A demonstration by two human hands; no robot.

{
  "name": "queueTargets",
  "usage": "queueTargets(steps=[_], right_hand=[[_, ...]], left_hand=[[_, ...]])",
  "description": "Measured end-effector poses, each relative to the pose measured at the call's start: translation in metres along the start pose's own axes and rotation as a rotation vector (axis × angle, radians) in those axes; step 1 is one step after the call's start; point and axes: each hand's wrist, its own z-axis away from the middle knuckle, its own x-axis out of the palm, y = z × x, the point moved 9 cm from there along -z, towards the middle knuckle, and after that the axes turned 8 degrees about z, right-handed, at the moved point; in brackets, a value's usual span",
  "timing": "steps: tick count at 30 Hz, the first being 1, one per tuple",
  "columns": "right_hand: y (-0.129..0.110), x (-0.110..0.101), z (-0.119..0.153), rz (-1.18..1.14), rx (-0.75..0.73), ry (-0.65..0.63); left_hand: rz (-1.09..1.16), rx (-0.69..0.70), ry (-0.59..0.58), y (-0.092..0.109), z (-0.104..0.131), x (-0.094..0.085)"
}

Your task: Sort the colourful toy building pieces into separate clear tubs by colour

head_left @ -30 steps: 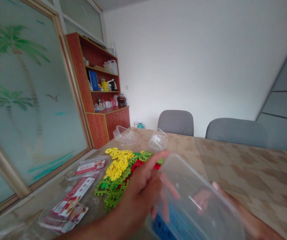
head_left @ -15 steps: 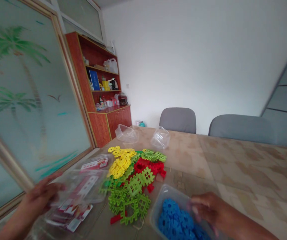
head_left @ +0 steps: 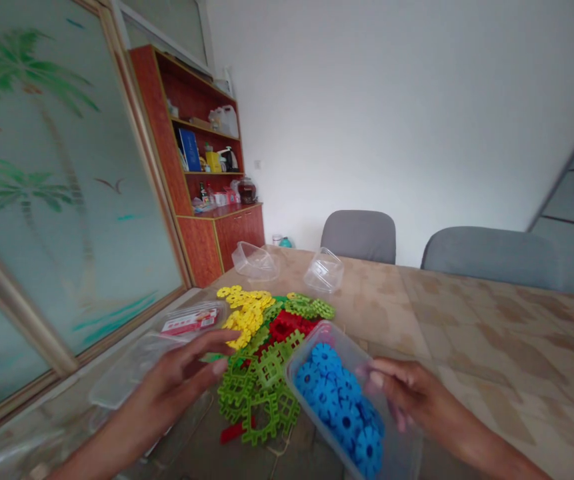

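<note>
My right hand (head_left: 401,393) grips the far right rim of a clear plastic container (head_left: 397,443), tilted with its open top toward me. Blue flower-shaped discs (head_left: 341,403) fill much of it. My left hand (head_left: 187,373) hovers left of the pile, fingers apart and holding nothing. Between the hands lie green square lattice pieces (head_left: 261,393), with yellow flower discs (head_left: 247,313) behind them. Red pieces (head_left: 287,325) are partly hidden by the container. More green discs (head_left: 309,307) lie at the back of the pile.
Two clear plastic tubs (head_left: 255,261) lie at the table's far edge. Left of the pile are a clear lid (head_left: 121,373) and a clear package with a red-and-white label (head_left: 191,321). Grey chairs (head_left: 359,235) stand behind the table (head_left: 491,347).
My right hand has raised and tilted the container of blue discs, bringing it nearer the pile. My left hand has moved right, away from the clear lid toward the pile.
</note>
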Motion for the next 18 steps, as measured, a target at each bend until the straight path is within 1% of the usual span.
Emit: queueTargets(steps=[1,2,3,5,7,8,9,10,11,13,15,16,18], right_hand=[[-0.002,0.001,-0.002,-0.013,-0.003,0.01],[-0.003,0.003,-0.004,-0.03,-0.006,0.019],[-0.004,0.004,-0.004,-0.047,-0.006,0.024],[-0.006,0.007,-0.006,-0.07,-0.007,0.035],[-0.01,0.007,-0.008,-0.08,-0.013,0.039],[-0.013,0.007,-0.009,-0.087,-0.016,0.042],[-0.017,0.005,-0.012,-0.106,-0.017,0.045],[-0.022,0.003,-0.014,-0.136,-0.022,0.053],[-0.026,-0.001,-0.017,-0.173,-0.029,0.069],[-0.035,-0.011,-0.024,-0.244,-0.055,0.129],[-0.037,-0.019,-0.031,-0.277,-0.072,0.192],[-0.035,-0.021,-0.034,-0.279,-0.069,0.211],[-0.025,-0.018,-0.041,-0.276,-0.04,0.212]], left_hand=[[0.153,-0.043,-0.171,0.008,-0.006,0.029],[0.271,-0.092,-0.278,0.013,-0.011,0.05],[0.36,-0.127,-0.399,0.019,-0.014,0.07],[0.496,-0.183,-0.609,0.03,-0.018,0.1],[0.588,-0.227,-0.774,0.038,-0.018,0.12],[0.618,-0.248,-0.814,0.04,-0.019,0.125],[0.639,-0.263,-0.812,0.041,-0.022,0.126],[0.652,-0.274,-0.769,0.04,-0.028,0.123],[0.661,-0.278,-0.697,0.039,-0.035,0.116],[0.67,-0.265,-0.524,0.035,-0.051,0.094],[0.621,-0.191,-0.319,0.034,-0.068,0.062],[0.549,-0.132,-0.206,0.034,-0.075,0.044],[0.294,0.035,0.038,0.039,-0.085,0.009]])
